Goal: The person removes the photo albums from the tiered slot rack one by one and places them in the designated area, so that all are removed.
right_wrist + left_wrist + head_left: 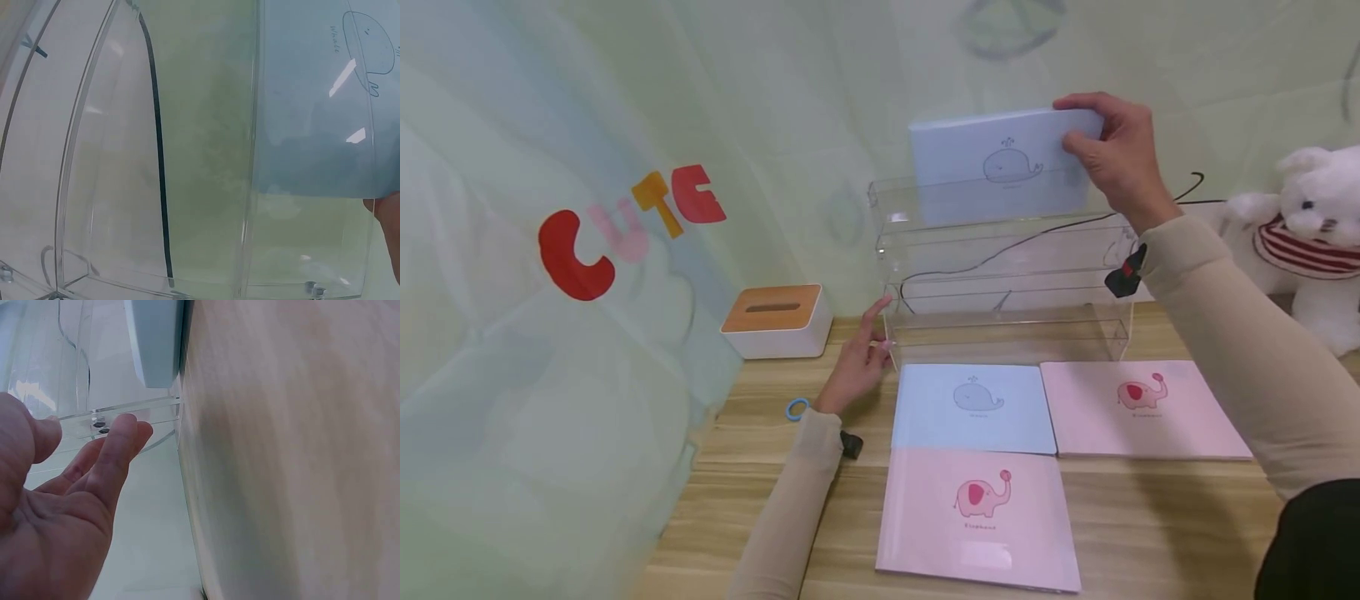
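My right hand (1116,154) pinches the upper right corner of a light blue book with a whale drawing (1003,162), thumb on its front. The book stands upright in the top tier of a clear acrylic rack (1007,329); in the right wrist view the whale book (312,150) shows behind the clear front strip. My left hand (859,367) rests with extended fingers at the rack's lower left side. In the left wrist view, the fingers of that hand (69,512) lie right at the clear side panel, near its small metal screws (99,425).
Before the rack lie another blue whale book (973,408), a pink elephant book (977,521) and a second pink elephant book (1142,408). A tissue box (775,321) and a blue ring (797,408) are at left, a white plush toy (1318,242) at right. A black cable (992,257) runs behind the rack.
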`<state>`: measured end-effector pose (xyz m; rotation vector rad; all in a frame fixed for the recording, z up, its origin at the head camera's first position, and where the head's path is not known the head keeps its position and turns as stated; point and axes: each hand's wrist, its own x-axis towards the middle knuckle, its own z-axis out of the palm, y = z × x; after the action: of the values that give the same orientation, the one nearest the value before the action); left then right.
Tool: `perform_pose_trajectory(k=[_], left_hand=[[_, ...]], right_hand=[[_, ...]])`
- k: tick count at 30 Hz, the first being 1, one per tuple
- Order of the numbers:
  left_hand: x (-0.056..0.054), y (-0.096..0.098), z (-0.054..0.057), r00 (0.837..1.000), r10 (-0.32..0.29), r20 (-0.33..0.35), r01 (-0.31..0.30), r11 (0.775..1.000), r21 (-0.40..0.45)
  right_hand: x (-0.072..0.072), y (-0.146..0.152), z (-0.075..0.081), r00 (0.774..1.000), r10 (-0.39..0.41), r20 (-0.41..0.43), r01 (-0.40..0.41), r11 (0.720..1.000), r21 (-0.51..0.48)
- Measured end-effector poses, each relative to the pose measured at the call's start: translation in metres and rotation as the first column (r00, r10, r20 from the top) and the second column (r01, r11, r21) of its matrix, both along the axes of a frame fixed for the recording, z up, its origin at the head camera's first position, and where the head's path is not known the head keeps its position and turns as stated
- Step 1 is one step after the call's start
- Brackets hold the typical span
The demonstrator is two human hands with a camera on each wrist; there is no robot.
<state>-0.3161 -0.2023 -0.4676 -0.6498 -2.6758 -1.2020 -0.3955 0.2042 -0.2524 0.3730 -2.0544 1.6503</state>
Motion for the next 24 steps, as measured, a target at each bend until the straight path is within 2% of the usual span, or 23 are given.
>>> perform_pose_trajectory(k=[6, 11, 18, 24], left_hand=[[0.001, 0.001, 0.001, 1.000, 0.010, 0.017, -0.010, 1.000, 0.000], [0.001, 0.001, 0.000, 1.000, 0.009, 0.004, -0.009, 1.000, 0.000], [0.001, -0.001, 0.001, 1.000, 0.006, -0.008, -0.006, 1.000, -0.009], [0.000, -0.001, 0.002, 1.000, 0.010, -0.004, -0.010, 1.000, -0.020]], right_hand=[[0.000, -0.003, -0.002, 1.000, -0.018, -0.018, 0.018, 1.000, -0.019], [0.001, -0.005, 0.000, 0.998, -0.036, -0.047, 0.035, 0.999, -0.029], [0.004, -0.004, 0.009, 0.993, -0.069, -0.099, 0.066, 0.997, -0.033], [0.011, -0.002, 0.020, 0.992, -0.078, -0.097, 0.072, 0.995, -0.064]])
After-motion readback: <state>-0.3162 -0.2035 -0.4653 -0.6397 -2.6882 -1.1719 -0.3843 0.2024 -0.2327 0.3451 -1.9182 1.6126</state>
